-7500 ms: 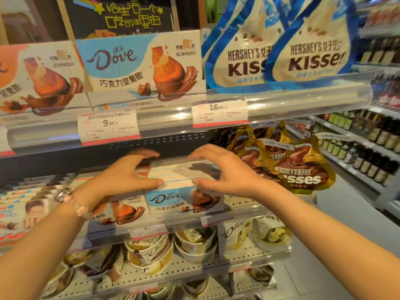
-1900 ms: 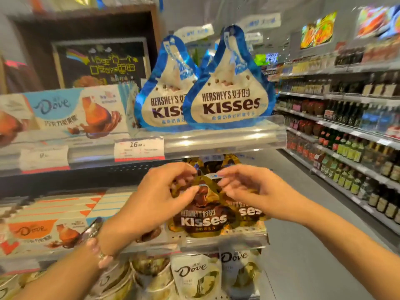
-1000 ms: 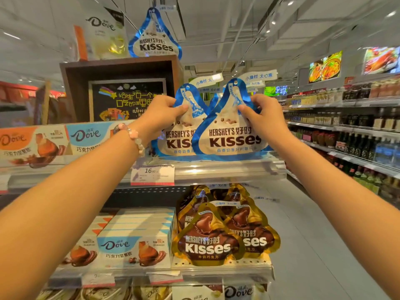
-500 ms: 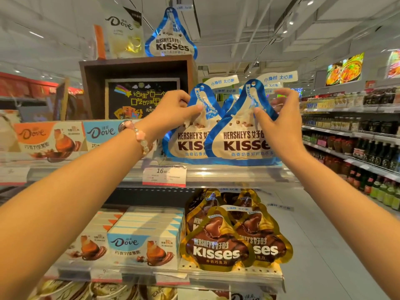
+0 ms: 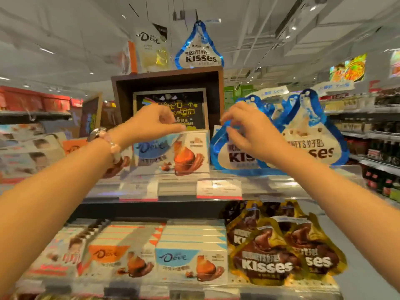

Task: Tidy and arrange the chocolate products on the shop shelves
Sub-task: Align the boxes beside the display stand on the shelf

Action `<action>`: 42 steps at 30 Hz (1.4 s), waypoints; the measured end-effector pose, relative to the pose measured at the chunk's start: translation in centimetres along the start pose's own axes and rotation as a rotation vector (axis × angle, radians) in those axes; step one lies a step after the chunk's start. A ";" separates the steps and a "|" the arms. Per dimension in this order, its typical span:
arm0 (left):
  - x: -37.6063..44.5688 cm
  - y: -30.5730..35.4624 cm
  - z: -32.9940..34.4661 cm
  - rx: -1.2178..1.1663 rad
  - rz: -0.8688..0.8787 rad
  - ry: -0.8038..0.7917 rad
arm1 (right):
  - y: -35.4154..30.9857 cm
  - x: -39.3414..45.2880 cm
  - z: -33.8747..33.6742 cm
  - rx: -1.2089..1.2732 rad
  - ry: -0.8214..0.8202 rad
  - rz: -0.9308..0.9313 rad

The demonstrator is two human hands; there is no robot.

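Blue-trimmed Hershey's Kisses bags, two of them, upright on the right end of the upper shelf (image 5: pixel 281 184): left bag (image 5: pixel 233 158) partly behind the right hand (image 5: pixel 249 132), right bag (image 5: pixel 311 146) overlapping it and leaning slightly outward. Just beside them to the left, a blue-and-white Dove box (image 5: pixel 173 153) standing face-out on the same shelf, with an orange Dove box (image 5: pixel 72 147) further left, mostly hidden by the left forearm.

Left hand (image 5: pixel 155 124) raised over the blue Dove box, fingers curled and bunched, fingertips (image 5: pixel 183 127) at the box's top edge (touching or pinching: cannot tell, too blurred). Pink beaded bracelet (image 5: pixel 111 142) on that wrist. Right hand in front of the left bag's upper part, fingers loosely curled near its blue border; grip or mere overlap not clear.

Below, on the lower shelf: a stack of blue Dove boxes (image 5: pixel 191 263), an orange-fronted stack (image 5: pixel 118 256) to its left, and gold Kisses bags (image 5: pixel 267 264) on the right, overlapping one another. White price tag (image 5: pixel 218 188) on the upper shelf's front rail.

Behind the hands, a chalkboard sign (image 5: pixel 171 108) inside a dark wooden frame (image 5: pixel 166 72); on top of the frame, one more blue Kisses bag (image 5: pixel 199 51) beside a pale Dove pouch (image 5: pixel 151 49). Bottles (image 5: pixel 385 148) along the far right aisle shelves.
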State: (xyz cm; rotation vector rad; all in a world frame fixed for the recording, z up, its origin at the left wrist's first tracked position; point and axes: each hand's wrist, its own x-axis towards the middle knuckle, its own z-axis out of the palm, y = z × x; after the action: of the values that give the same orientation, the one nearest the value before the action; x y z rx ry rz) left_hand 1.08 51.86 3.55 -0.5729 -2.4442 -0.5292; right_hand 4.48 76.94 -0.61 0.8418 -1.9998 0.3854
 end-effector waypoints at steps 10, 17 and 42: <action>-0.2 -6.9 -3.3 0.108 0.032 -0.538 | -3.1 7.6 5.6 -0.050 -0.662 0.398; -0.4 -8.7 -3.7 -0.192 0.084 -0.500 | -4.0 9.2 4.6 0.054 -0.782 0.510; -0.4 -9.2 -3.8 -0.290 0.108 -0.651 | -4.0 11.3 4.4 0.240 -1.100 0.571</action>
State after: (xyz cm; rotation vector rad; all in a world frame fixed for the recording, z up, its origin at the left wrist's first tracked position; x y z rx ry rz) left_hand -1.58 42.32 3.94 -1.1387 -2.9307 -0.7481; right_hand 0.39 66.92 6.25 0.6521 -3.2955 0.5569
